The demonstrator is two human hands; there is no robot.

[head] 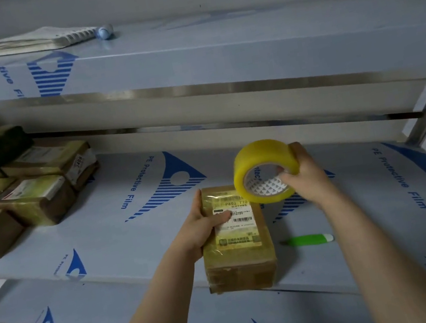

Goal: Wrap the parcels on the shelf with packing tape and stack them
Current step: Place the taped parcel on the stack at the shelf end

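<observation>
Left hand (203,227) clamps the parcel (237,242) at centre frame, thumb on its label; right hand (308,175) hooks fingers through the tape roll (265,172) just above. Best to pin it flat and pull the tape taut. Film-covered shelf (105,237) beneath; wrapped parcels (21,192) piled middle left.

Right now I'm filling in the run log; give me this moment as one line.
left hand: holds parcel on shelf | right hand: grips tape roll at parcel's far end | other parcels: piled at left
</observation>
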